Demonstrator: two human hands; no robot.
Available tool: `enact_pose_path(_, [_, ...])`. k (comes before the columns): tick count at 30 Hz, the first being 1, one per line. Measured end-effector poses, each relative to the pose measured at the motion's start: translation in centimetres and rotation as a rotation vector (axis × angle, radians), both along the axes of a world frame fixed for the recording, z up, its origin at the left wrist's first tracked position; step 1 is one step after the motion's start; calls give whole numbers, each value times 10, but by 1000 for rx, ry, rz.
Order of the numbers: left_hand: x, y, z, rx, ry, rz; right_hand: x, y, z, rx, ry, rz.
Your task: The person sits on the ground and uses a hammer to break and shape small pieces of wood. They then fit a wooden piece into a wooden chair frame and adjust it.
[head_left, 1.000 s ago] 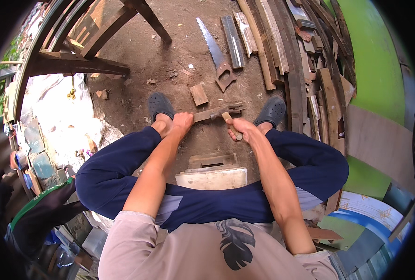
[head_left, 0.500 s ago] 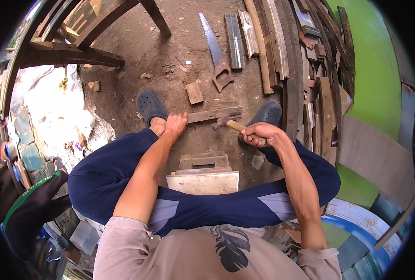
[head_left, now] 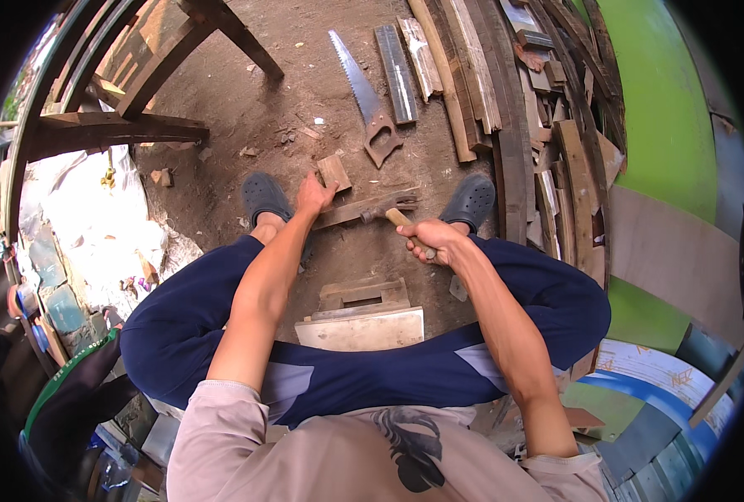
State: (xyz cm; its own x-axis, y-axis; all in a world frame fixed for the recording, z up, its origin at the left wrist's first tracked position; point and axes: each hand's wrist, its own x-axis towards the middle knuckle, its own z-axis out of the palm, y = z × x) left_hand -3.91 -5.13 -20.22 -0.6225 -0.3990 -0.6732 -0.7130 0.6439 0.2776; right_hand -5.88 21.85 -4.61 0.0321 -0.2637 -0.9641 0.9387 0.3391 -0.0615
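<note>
My right hand (head_left: 434,242) is closed round the wooden handle of a hammer (head_left: 400,218). The hammer's head lies over or against the near edge of a narrow wooden plank (head_left: 347,213) on the ground between my feet. My left hand (head_left: 312,196) is beyond the plank's left end, fingers apart at the near left corner of a small wooden block (head_left: 334,172). Its fingertips reach or touch the block, which rests on the dirt. Whether they grip it is hard to tell.
A handsaw (head_left: 370,109) lies on the dirt ahead, beside a dark bar (head_left: 397,75). Long boards and offcuts (head_left: 514,125) are piled along the right. A wooden frame (head_left: 121,130) stands at the far left. Near my knees sits a small wooden stool-like piece (head_left: 359,328).
My left hand has left the plank's left end and moved forward to the block. The right hand still holds the hammer by the plank. The view has shifted slightly.
</note>
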Motion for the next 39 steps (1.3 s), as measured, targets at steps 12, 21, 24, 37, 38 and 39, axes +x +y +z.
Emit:
enact_pose_path(12, [-19, 5, 22, -94, 116, -620, -26, 45, 1, -80, -107, -103])
enact_pose_path(21, [15, 21, 46, -7, 546, -654, -39, 74, -18, -305, -183, -166])
enact_pose_path(24, [19, 27, 57, 99, 579, -625, -43, 79, -17, -314, -182, -150])
enact_pose_path(37, [55, 98, 41, 290, 585, -437, -54, 68, -4, -215, -29, 87])
enact_pose_path(38, [56, 97, 38, 282, 625, -406, -56, 66, -2, -202, -21, 124])
enact_pose_path(39, [56, 97, 37, 276, 665, -374, -57, 64, -1, -199, -20, 138])
